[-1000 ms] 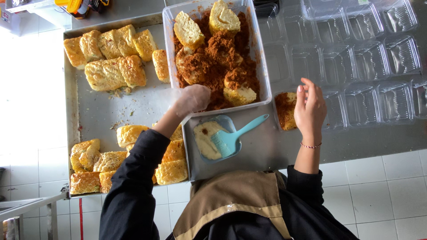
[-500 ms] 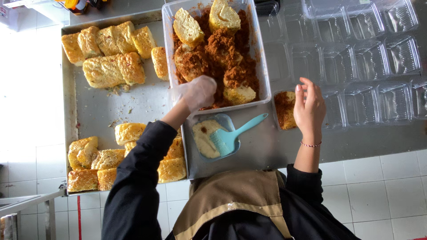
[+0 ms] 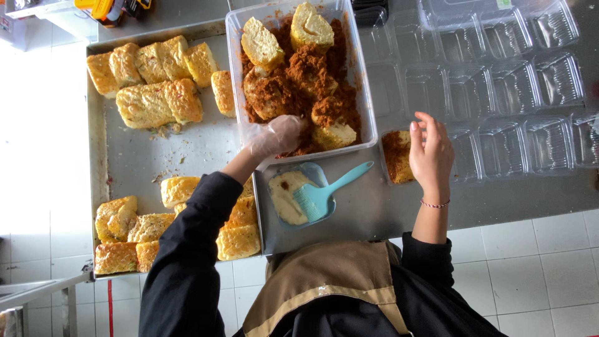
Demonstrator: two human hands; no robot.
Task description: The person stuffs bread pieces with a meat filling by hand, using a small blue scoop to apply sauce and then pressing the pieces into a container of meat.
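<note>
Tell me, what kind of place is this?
Probably a small bakery or food-packing kitchen: a metal tray of bread rolls, a tub of brown floss coating, and rows of empty clear plastic boxes.

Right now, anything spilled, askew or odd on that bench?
Minor only: loose crumbs lie scattered on the bare middle of the metal tray, between the two groups of yellow rolls. The gloved left hand is in the clear tub; right hand by a coated piece.
</note>
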